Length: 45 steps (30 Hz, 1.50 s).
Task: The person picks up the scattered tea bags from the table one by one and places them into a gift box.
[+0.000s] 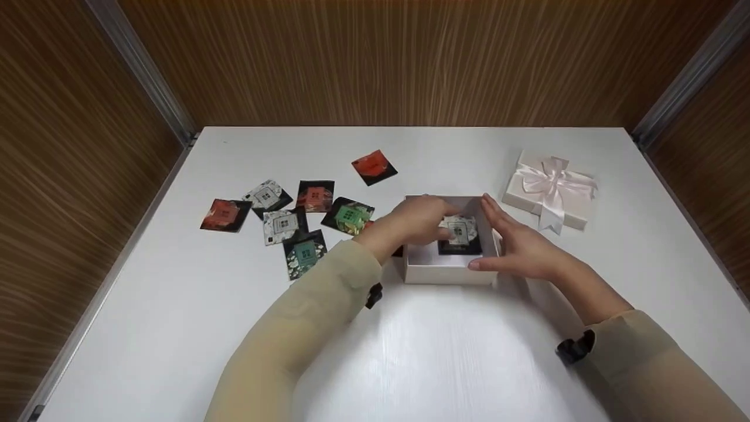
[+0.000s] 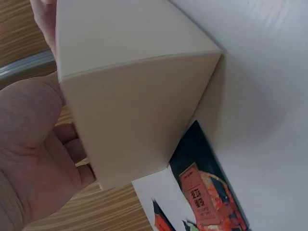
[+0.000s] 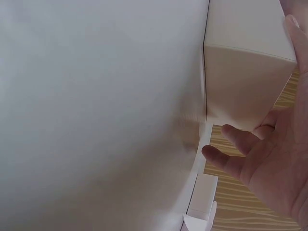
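A white open box (image 1: pixel 450 274) stands near the table's middle with a white-and-black sachet (image 1: pixel 460 234) inside. My left hand (image 1: pixel 417 219) reaches over the box's left wall; its thumb and forefinger extend to the sachet's left and far edges. In the left wrist view the palm lies beside the box wall (image 2: pixel 130 120), other fingers loosely bent. At the right wall is my right hand (image 1: pixel 521 246), its thumb along the front corner and its fingers stretched toward the far corner. The right wrist view shows two fingers (image 3: pixel 226 161) held out, off the box's side.
Several red, green and white sachets (image 1: pixel 285 225) lie spread left of the box, one red sachet (image 1: pixel 374 167) farther back. Another red sachet (image 2: pixel 204 192) lies close by the box's left wall. The lid (image 1: pixel 551 190) with a pink ribbon bow rests at the back right.
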Each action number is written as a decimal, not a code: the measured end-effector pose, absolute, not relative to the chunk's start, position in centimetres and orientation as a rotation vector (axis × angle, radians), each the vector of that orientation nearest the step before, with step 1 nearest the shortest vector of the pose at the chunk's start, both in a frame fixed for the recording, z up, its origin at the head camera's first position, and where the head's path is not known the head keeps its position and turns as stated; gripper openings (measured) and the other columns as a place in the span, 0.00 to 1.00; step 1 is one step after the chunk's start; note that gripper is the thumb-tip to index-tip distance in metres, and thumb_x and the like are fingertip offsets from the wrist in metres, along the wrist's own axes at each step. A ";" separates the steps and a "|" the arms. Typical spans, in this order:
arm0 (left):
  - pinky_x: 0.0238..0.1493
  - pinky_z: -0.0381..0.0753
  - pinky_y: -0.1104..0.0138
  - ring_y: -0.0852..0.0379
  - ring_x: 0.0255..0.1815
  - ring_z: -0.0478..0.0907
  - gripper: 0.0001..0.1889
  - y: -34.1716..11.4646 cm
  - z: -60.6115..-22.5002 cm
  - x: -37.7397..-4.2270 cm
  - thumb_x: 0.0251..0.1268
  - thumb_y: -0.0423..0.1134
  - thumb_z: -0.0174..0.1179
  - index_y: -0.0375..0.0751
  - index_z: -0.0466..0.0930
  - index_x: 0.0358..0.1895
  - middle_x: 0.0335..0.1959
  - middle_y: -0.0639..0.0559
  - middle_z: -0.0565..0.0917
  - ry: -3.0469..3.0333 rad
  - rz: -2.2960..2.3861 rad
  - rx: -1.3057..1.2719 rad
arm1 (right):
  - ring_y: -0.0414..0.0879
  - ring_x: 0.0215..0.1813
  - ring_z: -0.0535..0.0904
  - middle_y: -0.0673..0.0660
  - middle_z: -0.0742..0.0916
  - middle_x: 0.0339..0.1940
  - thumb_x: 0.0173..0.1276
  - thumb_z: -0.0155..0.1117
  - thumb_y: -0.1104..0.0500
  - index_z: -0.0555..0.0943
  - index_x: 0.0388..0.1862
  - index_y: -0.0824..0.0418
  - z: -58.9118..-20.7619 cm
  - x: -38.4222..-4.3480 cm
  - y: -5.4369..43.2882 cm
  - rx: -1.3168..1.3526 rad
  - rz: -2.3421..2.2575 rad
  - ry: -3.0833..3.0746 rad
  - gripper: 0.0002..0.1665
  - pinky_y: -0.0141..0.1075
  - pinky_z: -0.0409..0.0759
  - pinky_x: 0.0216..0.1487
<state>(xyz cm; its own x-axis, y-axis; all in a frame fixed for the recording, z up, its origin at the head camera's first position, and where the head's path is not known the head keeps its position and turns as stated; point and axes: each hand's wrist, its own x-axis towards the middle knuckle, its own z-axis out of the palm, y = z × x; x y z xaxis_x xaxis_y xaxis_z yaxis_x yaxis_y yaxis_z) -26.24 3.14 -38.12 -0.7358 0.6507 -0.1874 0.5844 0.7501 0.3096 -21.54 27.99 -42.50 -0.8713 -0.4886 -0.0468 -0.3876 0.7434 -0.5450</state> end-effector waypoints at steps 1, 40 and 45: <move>0.75 0.69 0.56 0.50 0.75 0.73 0.32 2.9 -37.9 -26.3 0.79 0.50 0.64 0.53 0.69 0.81 0.74 0.52 0.78 2.666 0.356 0.966 | 0.62 0.87 0.47 0.53 0.42 0.90 0.63 0.77 0.31 0.39 0.90 0.55 -42.5 -21.6 28.0 -0.696 -0.798 2.756 0.75 0.62 0.56 0.80; 0.25 0.84 0.69 0.64 0.23 0.81 0.35 -30.8 -37.9 -25.8 0.82 0.50 0.59 0.54 0.59 0.86 0.73 0.38 0.72 2.741 1.521 -0.042 | 0.65 0.86 0.48 0.53 0.43 0.90 0.63 0.77 0.31 0.38 0.90 0.53 -42.4 -21.5 28.2 -0.673 -0.787 2.775 0.76 0.64 0.56 0.79; 0.49 0.86 0.66 0.52 0.51 0.86 0.35 -32.9 -40.0 -25.3 0.81 0.48 0.60 0.47 0.61 0.85 0.75 0.33 0.71 2.819 1.476 -0.091 | 0.66 0.86 0.49 0.54 0.43 0.90 0.62 0.77 0.31 0.38 0.91 0.53 -42.6 -21.6 27.9 -0.681 -0.775 2.782 0.76 0.64 0.57 0.79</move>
